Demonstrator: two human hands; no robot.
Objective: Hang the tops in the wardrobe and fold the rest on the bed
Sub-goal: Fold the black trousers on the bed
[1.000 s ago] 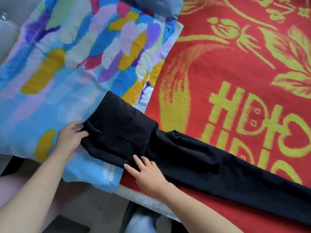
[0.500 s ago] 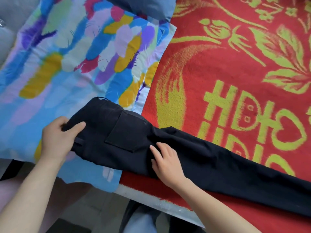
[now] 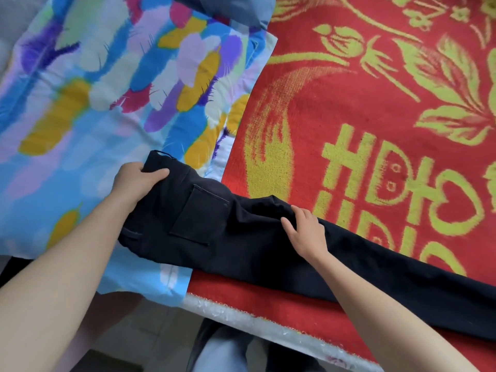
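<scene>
Black trousers (image 3: 255,251) lie across the near edge of the bed, under both hands. Nearest of all, below the wrists, the person's own legs in blue cloth (image 3: 222,355) stand against the pale bed edge (image 3: 241,318).

The right hand (image 3: 306,232) rests on top of the trousers with fingers stretched forward and a little spread, holding nothing. From under its wrist the trouser leg runs off to the right. Just left of this hand, between the two hands, is a back pocket (image 3: 200,216), facing up.

The left hand (image 3: 135,181) grips the waistband end, with the thumb on top of the cloth and the fingers curled beneath it.

Under and beyond the left hand is a feather-print cover (image 3: 94,130) in blue, yellow and purple. Beyond the right hand spreads a red blanket (image 3: 375,116) with yellow-green flowers. Farthest off, past the left hand, lies a blue-grey cloth (image 3: 228,9).
</scene>
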